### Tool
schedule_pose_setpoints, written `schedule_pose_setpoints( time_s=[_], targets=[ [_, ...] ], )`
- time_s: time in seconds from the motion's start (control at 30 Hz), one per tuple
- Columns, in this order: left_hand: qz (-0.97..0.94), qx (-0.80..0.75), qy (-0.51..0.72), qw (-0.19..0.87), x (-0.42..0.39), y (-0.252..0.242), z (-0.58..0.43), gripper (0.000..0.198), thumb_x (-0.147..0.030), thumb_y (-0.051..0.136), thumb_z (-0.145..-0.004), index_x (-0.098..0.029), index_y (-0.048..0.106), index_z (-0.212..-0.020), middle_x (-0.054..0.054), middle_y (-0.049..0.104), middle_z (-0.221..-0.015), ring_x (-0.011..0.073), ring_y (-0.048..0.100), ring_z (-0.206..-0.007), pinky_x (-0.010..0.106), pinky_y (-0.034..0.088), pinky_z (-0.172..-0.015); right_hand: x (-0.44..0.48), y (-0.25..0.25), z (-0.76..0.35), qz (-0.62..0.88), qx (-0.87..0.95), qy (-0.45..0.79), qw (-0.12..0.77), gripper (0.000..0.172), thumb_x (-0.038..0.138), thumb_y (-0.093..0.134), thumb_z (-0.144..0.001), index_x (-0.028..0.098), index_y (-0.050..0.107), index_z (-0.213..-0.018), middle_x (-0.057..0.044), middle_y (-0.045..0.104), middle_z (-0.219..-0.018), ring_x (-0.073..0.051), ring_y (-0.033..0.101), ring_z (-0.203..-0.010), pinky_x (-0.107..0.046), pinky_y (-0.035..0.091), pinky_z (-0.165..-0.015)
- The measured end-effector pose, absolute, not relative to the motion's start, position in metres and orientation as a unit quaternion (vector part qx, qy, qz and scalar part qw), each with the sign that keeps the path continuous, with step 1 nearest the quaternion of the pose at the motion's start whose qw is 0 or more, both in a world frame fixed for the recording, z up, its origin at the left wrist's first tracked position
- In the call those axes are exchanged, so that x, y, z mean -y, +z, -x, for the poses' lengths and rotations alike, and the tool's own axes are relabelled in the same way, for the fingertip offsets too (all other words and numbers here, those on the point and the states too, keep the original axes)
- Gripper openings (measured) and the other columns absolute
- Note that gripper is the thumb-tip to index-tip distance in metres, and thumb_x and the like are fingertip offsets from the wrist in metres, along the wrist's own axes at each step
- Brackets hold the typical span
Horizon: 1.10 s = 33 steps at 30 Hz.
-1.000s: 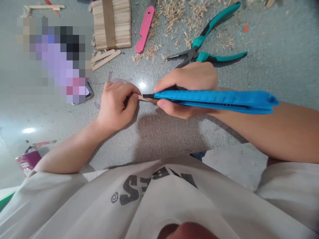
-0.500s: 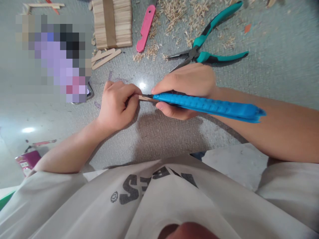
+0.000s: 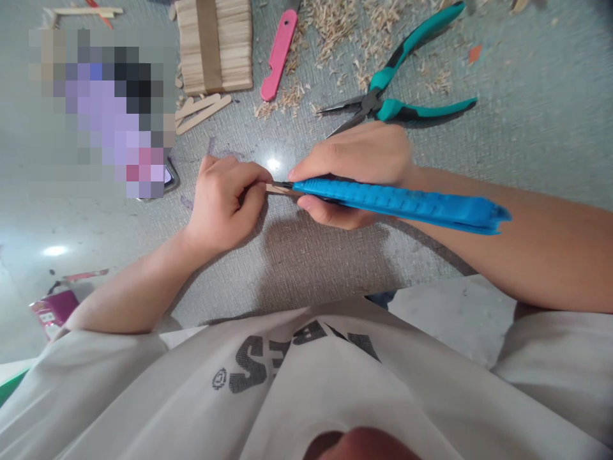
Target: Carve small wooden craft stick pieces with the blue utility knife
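Note:
My left hand (image 3: 225,201) is closed, pinching one end of a thin wooden stick (image 3: 280,189) between thumb and fingers just above the grey table. My right hand (image 3: 354,169) is wrapped round a long blue utility knife (image 3: 407,203), whose dark blade tip rests against the stick right beside my left thumb. The knife's handle runs out to the right over my forearm. Most of the stick is hidden by my fingers.
Teal long-nose pliers (image 3: 397,96) lie open just behind my right hand. A pink knife (image 3: 278,56), a banded bundle of wooden sticks (image 3: 213,45), loose sticks (image 3: 201,112) and wood shavings (image 3: 345,25) sit farther back. A blurred patch covers the left. The table edge (image 3: 335,287) runs near my chest.
The knife's rear end has dropped and swung slightly toward me, and my right hand has edged a little left along the stick. My left hand has stayed put.

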<state>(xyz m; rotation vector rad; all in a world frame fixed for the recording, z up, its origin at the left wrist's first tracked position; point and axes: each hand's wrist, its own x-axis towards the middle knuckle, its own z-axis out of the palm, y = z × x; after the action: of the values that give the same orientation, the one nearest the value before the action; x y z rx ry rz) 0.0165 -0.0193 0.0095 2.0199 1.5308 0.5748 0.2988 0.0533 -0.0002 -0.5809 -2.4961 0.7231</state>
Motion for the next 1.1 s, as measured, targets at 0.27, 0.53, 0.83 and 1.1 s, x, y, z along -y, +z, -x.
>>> schedule_pose_setpoints(
  time_s=[0.27,0.53,0.83,1.1],
  targets=[
    [-0.747,-0.566,0.209,0.280,0.019,0.011,-0.015,0.031,-0.043,0.058,-0.112,-0.032,0.086,-0.110,0.005,0.076,-0.088,0.0201,0.067,-0.093,0.056,0.059,-0.116,-0.065,-0.009,-0.292,0.176,0.890,0.332,0.258,0.062,0.076,0.050,-0.117,0.029,0.088,-0.126,0.002,0.090,-0.107,-0.007,0.080,-0.097,-0.024,0.065,-0.093],
    [-0.746,-0.561,0.215,0.289,0.017,0.010,-0.014,0.029,-0.042,0.062,-0.112,-0.030,0.087,-0.110,0.004,0.078,-0.087,0.0196,0.070,-0.094,0.052,0.059,-0.118,-0.056,0.006,-0.295,0.175,0.903,0.268,0.288,0.041,0.052,0.056,-0.118,0.026,0.086,-0.127,0.001,0.090,-0.109,-0.008,0.080,-0.097,-0.024,0.066,-0.092],
    [-0.707,-0.558,0.256,0.351,0.014,0.013,-0.016,0.043,-0.063,0.053,-0.120,-0.030,0.081,-0.123,0.001,0.080,-0.093,0.0134,0.070,-0.088,0.051,0.060,-0.106,-0.066,-0.003,-0.295,0.187,0.922,0.258,0.222,0.047,0.058,0.049,-0.119,0.031,0.086,-0.133,-0.003,0.086,-0.100,-0.015,0.080,-0.097,-0.032,0.070,-0.094],
    [-0.662,-0.538,0.333,0.402,0.016,0.004,-0.017,0.052,-0.079,0.053,-0.119,-0.029,0.066,-0.126,-0.001,0.055,-0.083,0.0066,0.050,-0.077,0.037,0.040,-0.072,-0.060,-0.005,-0.303,0.171,0.940,0.139,0.262,0.040,0.051,0.057,-0.116,0.036,0.081,-0.144,0.000,0.087,-0.100,-0.017,0.084,-0.094,-0.034,0.071,-0.088]
  ],
)
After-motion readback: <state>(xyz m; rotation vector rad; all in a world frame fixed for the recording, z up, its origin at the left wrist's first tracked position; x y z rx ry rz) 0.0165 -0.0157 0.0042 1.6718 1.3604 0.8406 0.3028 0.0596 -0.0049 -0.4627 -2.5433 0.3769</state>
